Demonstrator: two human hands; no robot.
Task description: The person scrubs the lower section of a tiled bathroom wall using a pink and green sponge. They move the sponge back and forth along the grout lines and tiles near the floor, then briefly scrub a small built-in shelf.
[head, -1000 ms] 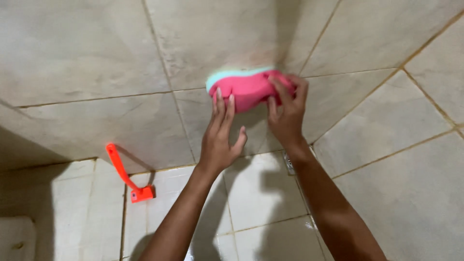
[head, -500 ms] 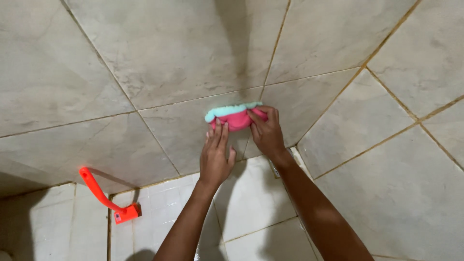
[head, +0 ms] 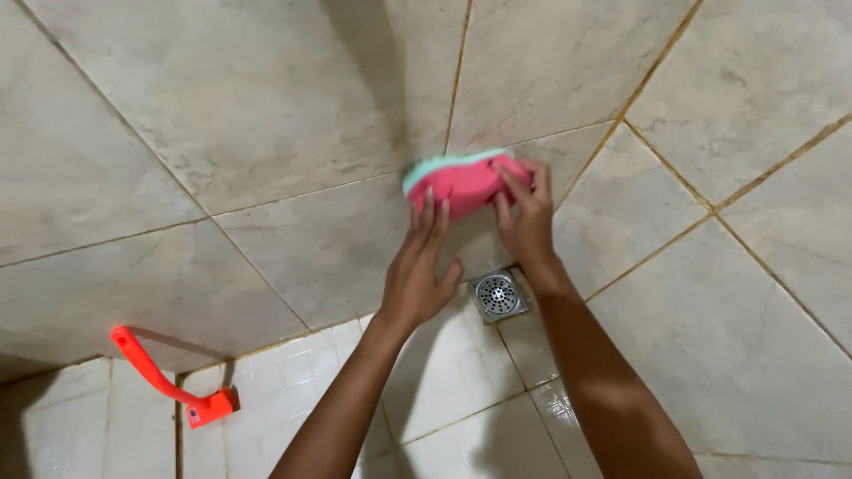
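A pink sponge [head: 461, 182] with a pale green top layer is pressed against the grey tiled wall [head: 293, 133] near the corner. My right hand [head: 525, 220] grips the sponge's right end, fingers curled over it. My left hand [head: 422, 266] lies flat on the wall just below the sponge, fingertips touching its lower left edge, fingers spread.
A square metal floor drain [head: 498, 295] sits below the hands on the white floor tiles [head: 293, 381]. An orange long-handled brush [head: 169, 383] leans where wall meets floor at the lower left. A second tiled wall [head: 737, 177] rises at the right.
The sponge and both hands have shifted right and slightly up along the wall. The view has swung, bringing the floor drain into sight below the hands.
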